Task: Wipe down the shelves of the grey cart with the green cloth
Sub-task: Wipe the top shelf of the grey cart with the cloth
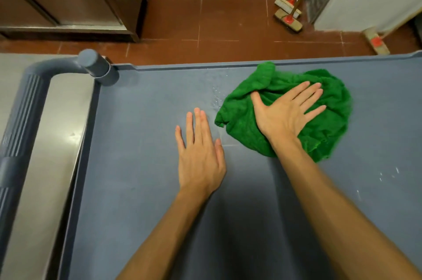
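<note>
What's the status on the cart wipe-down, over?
Right hand open, pressing flat on green cloth on cart shelf. Left hand open, flat beside the cloth. Water droplets just left of cloth.

A bright green crumpled cloth [328, 133] on a plain blue-grey plastic cart shelf [148, 142]; reddish-brown floor tiles [228, 19] with pale grout; 3 tan wooden brush heads [295, 25] with red fittings.
</note>
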`<state>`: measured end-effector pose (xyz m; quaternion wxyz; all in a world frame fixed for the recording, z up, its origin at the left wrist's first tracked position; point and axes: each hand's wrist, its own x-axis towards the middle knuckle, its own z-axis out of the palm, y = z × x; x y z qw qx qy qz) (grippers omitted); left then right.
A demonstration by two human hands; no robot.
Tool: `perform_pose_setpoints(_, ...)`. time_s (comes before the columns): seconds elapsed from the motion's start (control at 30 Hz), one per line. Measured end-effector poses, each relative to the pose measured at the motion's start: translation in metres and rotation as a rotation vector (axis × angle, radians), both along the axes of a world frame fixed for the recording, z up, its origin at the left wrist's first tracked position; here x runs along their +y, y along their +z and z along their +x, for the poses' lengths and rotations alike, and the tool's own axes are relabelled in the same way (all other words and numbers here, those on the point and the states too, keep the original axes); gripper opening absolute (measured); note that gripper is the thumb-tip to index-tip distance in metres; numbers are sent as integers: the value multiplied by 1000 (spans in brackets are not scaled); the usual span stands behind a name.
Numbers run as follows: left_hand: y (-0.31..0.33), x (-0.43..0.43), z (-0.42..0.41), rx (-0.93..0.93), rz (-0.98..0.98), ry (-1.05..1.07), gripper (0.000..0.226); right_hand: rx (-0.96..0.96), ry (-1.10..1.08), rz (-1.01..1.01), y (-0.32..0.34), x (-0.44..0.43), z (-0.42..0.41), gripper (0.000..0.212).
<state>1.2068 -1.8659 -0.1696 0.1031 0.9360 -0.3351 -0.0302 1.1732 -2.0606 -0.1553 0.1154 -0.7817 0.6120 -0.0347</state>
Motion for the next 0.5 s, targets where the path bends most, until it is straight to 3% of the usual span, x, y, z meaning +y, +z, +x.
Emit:
perform_pose_setpoints(0.3,2,-1,2,-11,43,0,68,-30,231,52,8,55,82,144)
perform_pose_setpoints(0.5,3,-1,2,14,3,6,70,-44,278,54,7,62,89,147)
